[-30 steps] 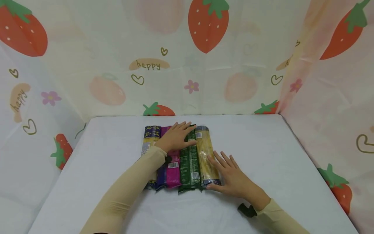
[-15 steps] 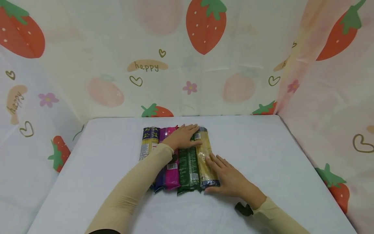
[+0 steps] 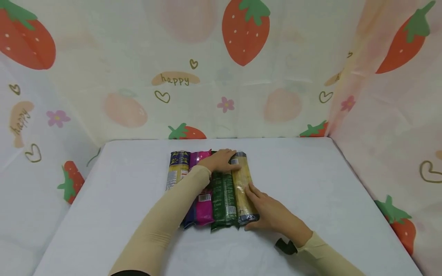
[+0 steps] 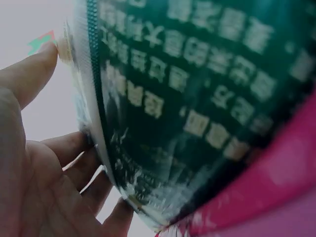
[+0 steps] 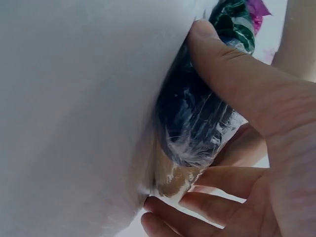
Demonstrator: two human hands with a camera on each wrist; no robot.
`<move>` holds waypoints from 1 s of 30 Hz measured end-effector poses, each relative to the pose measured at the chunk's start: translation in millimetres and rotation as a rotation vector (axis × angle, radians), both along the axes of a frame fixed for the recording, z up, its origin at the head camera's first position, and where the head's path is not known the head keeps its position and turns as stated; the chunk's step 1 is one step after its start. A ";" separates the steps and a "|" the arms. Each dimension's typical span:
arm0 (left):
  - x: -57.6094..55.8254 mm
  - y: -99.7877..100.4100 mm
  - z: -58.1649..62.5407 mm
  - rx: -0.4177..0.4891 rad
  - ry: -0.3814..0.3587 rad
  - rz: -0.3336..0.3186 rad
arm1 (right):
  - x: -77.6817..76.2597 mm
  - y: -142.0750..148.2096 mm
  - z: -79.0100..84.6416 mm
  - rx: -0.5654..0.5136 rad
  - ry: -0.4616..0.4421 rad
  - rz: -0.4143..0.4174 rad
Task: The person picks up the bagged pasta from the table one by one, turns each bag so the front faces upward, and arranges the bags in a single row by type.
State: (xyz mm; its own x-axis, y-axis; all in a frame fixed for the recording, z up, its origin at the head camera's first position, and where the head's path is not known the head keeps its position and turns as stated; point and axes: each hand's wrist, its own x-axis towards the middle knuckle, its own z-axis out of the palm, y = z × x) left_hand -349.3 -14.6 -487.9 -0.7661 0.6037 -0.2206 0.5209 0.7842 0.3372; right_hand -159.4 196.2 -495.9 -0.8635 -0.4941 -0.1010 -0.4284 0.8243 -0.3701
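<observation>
Yellow pack point(image 3: 242, 197): right end of a row of four, on the counter point(image 3: 293, 172).
Right hand point(image 3: 272, 214): thumb and fingers curled round its near end. Left hand point(image 3: 220, 161): over the far end (fingertips hidden; grip cannot be determined). Green pack point(image 3: 223, 201): alongside, lettering blurred. Left sleeve point(image 3: 165, 226): partly covers magenta pack point(image 3: 204, 209) and leftmost pack point(image 3: 178, 168).
</observation>
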 end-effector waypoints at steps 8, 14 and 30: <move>-0.9 5.3 4.0 -0.041 -0.005 0.036 | -0.9 -2.4 1.2 0.001 -0.011 -0.019; -4.8 2.1 6.6 0.020 -0.091 0.024 | -1.2 -0.7 -0.6 -0.025 0.009 -0.007; -9.0 -4.2 4.3 0.212 -0.200 0.035 | -7.3 15.2 -6.6 -0.169 -0.069 -0.006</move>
State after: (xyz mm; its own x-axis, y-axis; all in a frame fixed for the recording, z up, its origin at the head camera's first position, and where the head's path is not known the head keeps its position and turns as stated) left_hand -358.3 -18.7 -483.6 -0.7412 0.6265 -0.2410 0.4014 0.7014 0.5889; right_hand -166.7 211.3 -502.5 -0.8604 -0.5039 -0.0755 -0.3927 0.7501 -0.5321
